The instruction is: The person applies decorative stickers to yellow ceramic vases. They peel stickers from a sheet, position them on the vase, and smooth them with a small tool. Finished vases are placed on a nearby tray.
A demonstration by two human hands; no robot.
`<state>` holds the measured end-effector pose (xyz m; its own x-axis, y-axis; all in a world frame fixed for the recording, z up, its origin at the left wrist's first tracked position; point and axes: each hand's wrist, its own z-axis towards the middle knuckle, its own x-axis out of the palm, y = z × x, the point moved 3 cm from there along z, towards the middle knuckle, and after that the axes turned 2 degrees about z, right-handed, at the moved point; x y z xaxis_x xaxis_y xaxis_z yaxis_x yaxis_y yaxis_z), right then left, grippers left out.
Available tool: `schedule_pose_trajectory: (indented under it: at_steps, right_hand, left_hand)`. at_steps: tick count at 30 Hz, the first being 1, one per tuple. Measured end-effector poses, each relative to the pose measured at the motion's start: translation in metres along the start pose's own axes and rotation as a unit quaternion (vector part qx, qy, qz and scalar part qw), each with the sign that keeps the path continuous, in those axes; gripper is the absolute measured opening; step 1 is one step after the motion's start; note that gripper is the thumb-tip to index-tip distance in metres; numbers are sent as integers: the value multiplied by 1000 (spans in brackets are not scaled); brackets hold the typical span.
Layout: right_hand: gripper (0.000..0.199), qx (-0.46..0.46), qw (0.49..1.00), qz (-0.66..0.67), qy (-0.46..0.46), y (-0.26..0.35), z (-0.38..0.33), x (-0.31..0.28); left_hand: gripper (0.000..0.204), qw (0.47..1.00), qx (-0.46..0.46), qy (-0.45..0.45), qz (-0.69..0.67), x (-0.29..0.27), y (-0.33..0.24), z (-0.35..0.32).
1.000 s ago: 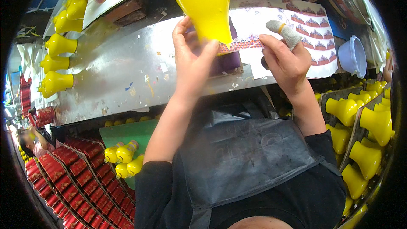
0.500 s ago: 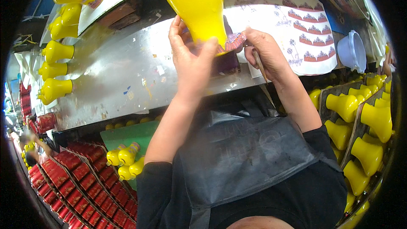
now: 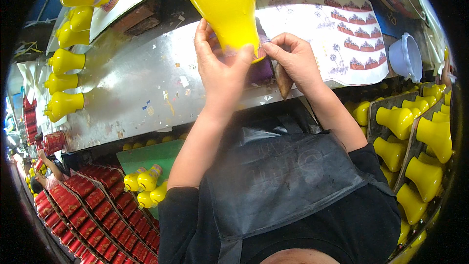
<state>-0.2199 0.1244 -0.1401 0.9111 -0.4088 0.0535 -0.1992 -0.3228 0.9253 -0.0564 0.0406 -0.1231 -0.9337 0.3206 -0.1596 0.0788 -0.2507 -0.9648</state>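
Note:
A glossy yellow vase [image 3: 225, 12] lies in front of me, its wide end away and its narrow end toward me. My left hand [image 3: 221, 66] is closed around the narrow end, thumb on the near face and fingers along the left side. A purplish patterned decal strip [image 3: 261, 51] wraps part of that end. My right hand [image 3: 294, 61] pinches at the strip's right edge, thumb and forefinger together. A brown, flat, pointed tool [image 3: 283, 82] sticks down from under the same hand. Behind the narrow end, a dark purple block [image 3: 261, 72] is partly hidden.
On the metal table [image 3: 127, 93], a printed decal sheet [image 3: 320, 39] lies right, beside a pale blue bucket [image 3: 405, 59]. Several yellow vases [image 3: 67, 61] line the left end. Racks of yellow vases [image 3: 422, 178] stand at right; racked red cylinders [image 3: 97, 200] fill the lower left.
My right hand has moved left, closer to the vase, and the strip that stuck out now lies against its narrow end. The brown tool has swung to show its broad face.

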Motion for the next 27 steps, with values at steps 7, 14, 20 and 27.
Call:
schedule_pose_trajectory:
  at_steps: [7,14,20,27]
  right_hand:
    - [16,-143,979,-100,-106,11,-7,-11]
    - [38,-129,987,-90,-8,18,-9,9]
    - [39,-122,991,-50,2,20,-4,15]
    - [32,-104,990,-97,21,16,-4,3]
  left_hand:
    - [80,997,-22,20,-73,-8,8,-4]
    - [82,999,-11,25,-16,-7,10,-5]
    - [87,1000,-6,26,2,-8,11,-3]
    - [91,996,-41,47,-61,-11,8,-3]
